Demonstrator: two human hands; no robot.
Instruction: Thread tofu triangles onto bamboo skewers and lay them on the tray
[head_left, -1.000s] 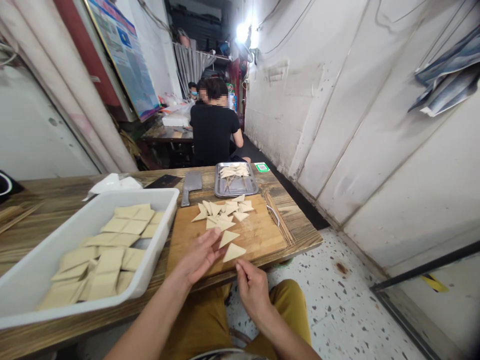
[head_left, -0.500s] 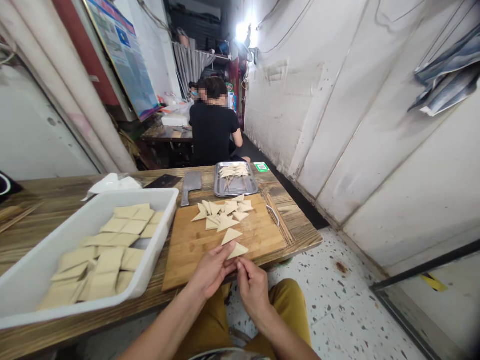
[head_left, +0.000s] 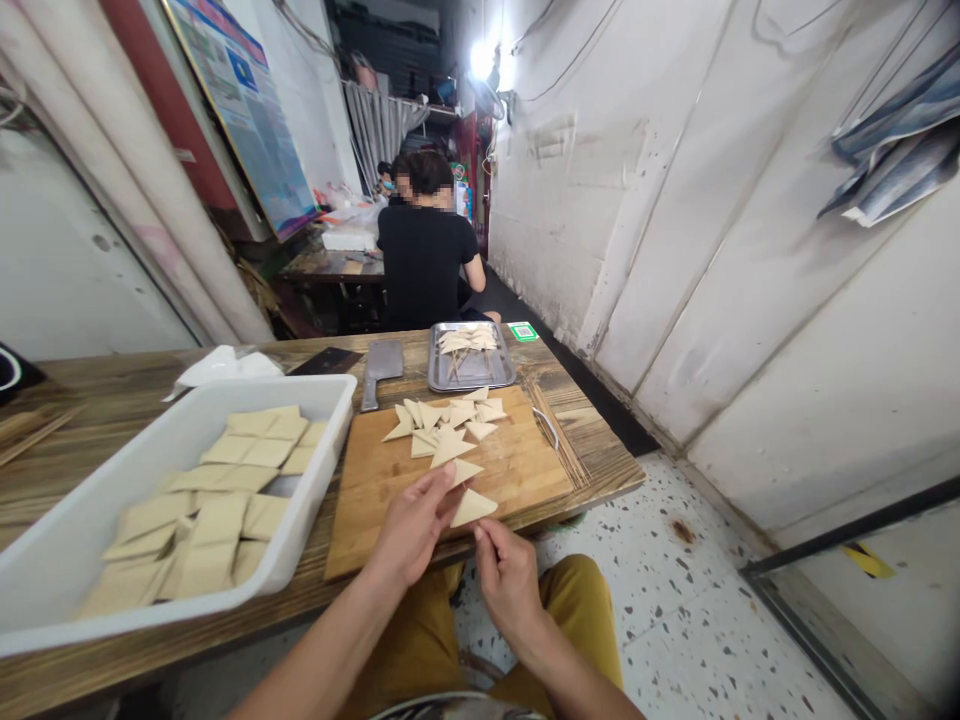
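- Wooden bench (head_left: 589, 425) with a cutting board (head_left: 379, 510) at its front edge, pale bean-curd triangles (head_left: 442, 425) heaped mid-board
- Left hand (head_left: 411, 525) open, fingers loosely spread, over the board's near edge
- Right hand (head_left: 510, 585) pinching one triangle (head_left: 472, 508) by its lower edge, just above the board
- White tray (head_left: 225, 392) left of the board, holding bean-curd squares (head_left: 202, 510)
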